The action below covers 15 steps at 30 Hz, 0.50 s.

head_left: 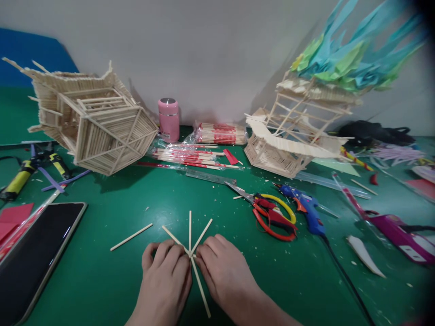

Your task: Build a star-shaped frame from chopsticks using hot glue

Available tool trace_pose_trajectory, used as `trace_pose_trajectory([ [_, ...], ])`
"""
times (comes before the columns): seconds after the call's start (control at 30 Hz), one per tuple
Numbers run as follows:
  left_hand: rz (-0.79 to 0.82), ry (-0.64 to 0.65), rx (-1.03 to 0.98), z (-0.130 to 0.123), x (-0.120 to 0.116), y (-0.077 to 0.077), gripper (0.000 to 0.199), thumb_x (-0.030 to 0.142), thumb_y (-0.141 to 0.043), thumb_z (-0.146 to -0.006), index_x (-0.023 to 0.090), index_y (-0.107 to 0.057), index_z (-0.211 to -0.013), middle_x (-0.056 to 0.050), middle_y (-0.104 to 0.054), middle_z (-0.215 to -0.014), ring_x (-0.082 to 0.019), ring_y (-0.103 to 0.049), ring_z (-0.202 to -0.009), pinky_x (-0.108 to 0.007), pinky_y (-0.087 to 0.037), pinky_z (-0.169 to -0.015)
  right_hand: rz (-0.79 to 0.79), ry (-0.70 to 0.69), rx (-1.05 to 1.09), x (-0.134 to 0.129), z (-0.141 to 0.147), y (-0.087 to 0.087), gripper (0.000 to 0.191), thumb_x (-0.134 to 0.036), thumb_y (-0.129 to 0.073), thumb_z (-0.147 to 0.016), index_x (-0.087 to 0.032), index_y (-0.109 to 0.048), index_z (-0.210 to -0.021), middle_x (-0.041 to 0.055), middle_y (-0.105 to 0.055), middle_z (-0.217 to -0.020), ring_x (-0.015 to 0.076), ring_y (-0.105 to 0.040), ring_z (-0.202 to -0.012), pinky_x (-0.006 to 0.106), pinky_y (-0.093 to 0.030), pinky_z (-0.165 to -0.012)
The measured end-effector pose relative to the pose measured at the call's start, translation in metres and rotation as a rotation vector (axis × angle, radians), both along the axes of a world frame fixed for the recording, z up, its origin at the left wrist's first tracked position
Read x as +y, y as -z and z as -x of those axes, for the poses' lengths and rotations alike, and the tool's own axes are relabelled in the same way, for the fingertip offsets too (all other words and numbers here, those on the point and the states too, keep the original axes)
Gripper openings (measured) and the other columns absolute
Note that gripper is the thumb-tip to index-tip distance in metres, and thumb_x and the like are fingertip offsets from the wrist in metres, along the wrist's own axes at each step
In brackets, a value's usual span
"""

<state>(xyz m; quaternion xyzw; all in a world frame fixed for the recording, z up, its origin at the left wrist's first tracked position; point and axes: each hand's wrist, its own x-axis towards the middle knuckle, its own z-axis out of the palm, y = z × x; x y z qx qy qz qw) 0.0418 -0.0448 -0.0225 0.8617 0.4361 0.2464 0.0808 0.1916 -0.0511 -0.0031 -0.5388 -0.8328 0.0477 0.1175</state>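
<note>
Fingers curl in tight at a star of thin sticks.
Left hand and right hand flank its hub, nearly closed, exact hold hidden. On the green table, sticks radiate toward ten-thirty, twelve, one and five o'clock; from the hub, scissors lie at two.

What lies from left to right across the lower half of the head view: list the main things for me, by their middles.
Phone → loose stick → left hand → meeting sticks → right hand → scissors → blue glue gun → white curved piece → magenta device.
</note>
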Motion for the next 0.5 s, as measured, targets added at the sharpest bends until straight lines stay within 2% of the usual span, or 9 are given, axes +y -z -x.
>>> trace_pose_trajectory([
  [0.23,0.029,-0.03,-0.032,-0.001,0.0007,0.0012,0.02,0.017,-0.04,-0.084,0.021,-0.057,-0.074,0.001,-0.061,-0.076,-0.02,-0.049,-0.084,-0.039,-0.025,-0.081,-0.053,0.003,0.035,-0.0009,0.0009,0.0023,0.017,-0.01,-0.048,-0.079,-0.018,-0.053,-0.064,0.0005,-0.053,-0.061,0.0155,-0.044,-0.057,0.028,-0.031,-0.053],
  [0.5,0.005,-0.006,-0.015,0.0009,0.0001,0.0032,0.019,0.017,-0.04,-0.083,0.021,-0.057,-0.076,0.0,-0.061,-0.077,-0.02,-0.049,-0.085,-0.039,-0.026,-0.081,-0.064,0.019,0.029,-0.002,0.0029,0.0004,0.014,-0.008,-0.054,-0.075,-0.017,-0.054,-0.064,0.0009,-0.054,-0.061,0.0157,-0.045,-0.056,0.028,-0.032,-0.052],
])
